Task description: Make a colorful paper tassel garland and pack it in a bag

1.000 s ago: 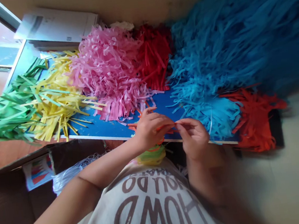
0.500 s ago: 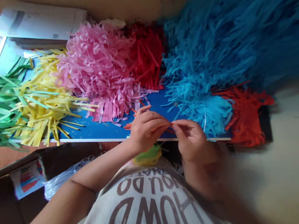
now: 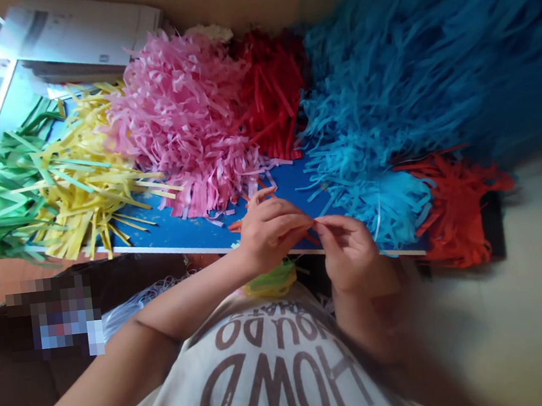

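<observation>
My left hand [image 3: 276, 228] and my right hand [image 3: 351, 252] meet at the front edge of a blue table [image 3: 293, 184]. Thumb and fingers of each are closed in a pinch, fingertips touching or nearly so. A tiny bit of orange-red strip shows between them. More orange strip [image 3: 235, 227] sticks out past my left hand, and the fingers hide most of it. Just beyond my hands lie a pink strip pile [image 3: 188, 108] and a light blue strip bundle [image 3: 400, 205]. Below my wrists, green and yellow strips [image 3: 272, 280] rest against my shirt.
Yellow [image 3: 89, 183] and green strips [image 3: 4, 199] cover the table's left end. Red strips [image 3: 272, 93] lie at the back; a large blue heap [image 3: 406, 66] fills the right. Orange strips [image 3: 460, 209] hang at the right corner. Papers [image 3: 79, 32] are stacked back left. A cardboard box [image 3: 8, 379] stands below left.
The view has shifted slightly, so everything sits a little further right. Both hands keep the same pinch, with hardly any visible movement against the table.
</observation>
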Tool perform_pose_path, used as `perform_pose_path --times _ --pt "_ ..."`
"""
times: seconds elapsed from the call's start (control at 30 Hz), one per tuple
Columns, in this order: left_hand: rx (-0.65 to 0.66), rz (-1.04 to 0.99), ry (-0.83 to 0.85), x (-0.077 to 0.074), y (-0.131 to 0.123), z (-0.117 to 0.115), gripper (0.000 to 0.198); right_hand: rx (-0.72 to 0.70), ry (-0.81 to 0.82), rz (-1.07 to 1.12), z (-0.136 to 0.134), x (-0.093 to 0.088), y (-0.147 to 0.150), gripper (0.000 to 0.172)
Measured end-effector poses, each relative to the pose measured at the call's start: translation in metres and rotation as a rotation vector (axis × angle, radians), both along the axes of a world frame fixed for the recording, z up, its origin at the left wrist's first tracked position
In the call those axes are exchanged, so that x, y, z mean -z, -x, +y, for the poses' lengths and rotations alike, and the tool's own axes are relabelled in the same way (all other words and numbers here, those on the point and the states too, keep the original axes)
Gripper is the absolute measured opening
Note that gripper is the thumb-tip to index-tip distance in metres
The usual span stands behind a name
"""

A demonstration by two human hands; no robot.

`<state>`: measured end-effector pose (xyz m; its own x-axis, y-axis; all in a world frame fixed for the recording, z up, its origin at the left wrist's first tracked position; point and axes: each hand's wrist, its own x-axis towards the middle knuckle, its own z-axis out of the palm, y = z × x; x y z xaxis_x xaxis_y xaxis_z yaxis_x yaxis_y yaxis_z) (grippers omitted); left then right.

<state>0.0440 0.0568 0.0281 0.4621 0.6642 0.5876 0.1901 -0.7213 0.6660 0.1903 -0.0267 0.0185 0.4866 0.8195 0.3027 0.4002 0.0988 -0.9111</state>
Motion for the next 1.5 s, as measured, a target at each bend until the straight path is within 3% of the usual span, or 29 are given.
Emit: perform_pose_path --times 0.23,0.4,0.53,0.57,0.63,0.7,0.73,0.83,0.93,1.1,1.27,1.33,1.4,1.43,1.47,1.5 --pt "0.006 0.025 0.03 -0.001 0.001 0.002 0.01 -0.021 -0.019 -0.009 -0.001 0.003 -0.003 0.007" --pt "0.091 0.098 0.134 0.001 -0.001 0.0 0.007 -0.026 -0.047 -0.024 -0.003 0.003 0.003 0.008" --pt "0.126 0.109 0.07 0.0 0.002 0.004 0.005 -0.099 -0.049 -0.079 0.0 0.0 -0.007 0.008" --pt "0.132 0.096 0.053 -0.002 0.004 0.007 0.004 -0.095 -0.003 -0.099 0.004 -0.001 -0.021 0.008" --pt "0.144 0.04 0.059 -0.004 0.011 0.015 0.001 0.059 0.1 -0.168 0.018 -0.006 -0.067 0.019" --pt "0.145 -0.011 0.103 -0.006 0.016 0.023 0.006 0.417 0.158 -0.318 0.035 -0.013 -0.128 0.031" --pt "0.148 -0.022 0.126 -0.006 0.016 0.025 0.008 0.517 0.235 -0.407 0.045 -0.017 -0.16 0.034" --pt "0.174 -0.026 0.155 -0.007 0.012 0.026 0.011 0.589 0.631 -0.573 0.075 -0.025 -0.231 0.036" --pt "0.177 -0.013 0.162 -0.01 0.004 0.02 0.014 0.531 0.828 -0.573 0.099 -0.019 -0.257 0.044" --pt "0.149 -0.01 0.228 -0.011 0.004 0.021 0.017 0.495 0.746 -0.488 0.098 -0.01 -0.264 0.033" --pt "0.085 -0.106 0.444 -0.006 0.006 0.019 0.008 0.551 0.526 -0.437 0.072 -0.03 -0.268 0.027" --pt "0.038 -0.14 0.615 -0.009 0.003 0.014 0.009 0.58 0.341 -0.312 0.06 -0.043 -0.245 0.021" --pt "0.024 -0.223 0.874 -0.014 -0.002 0.008 0.017 0.521 0.044 -0.012 0.047 -0.052 -0.201 0.015" --pt "0.037 -0.288 1.013 -0.016 -0.004 0.005 0.022 0.382 -0.071 0.167 0.039 -0.054 -0.174 0.016" --pt "0.057 -0.364 1.137 -0.019 -0.006 0.004 0.027 0.197 -0.075 0.291 0.031 -0.054 -0.146 0.019" --pt "0.076 -0.435 1.233 -0.02 -0.007 0.003 0.032 0.01 0.023 0.356 0.023 -0.053 -0.117 0.02"
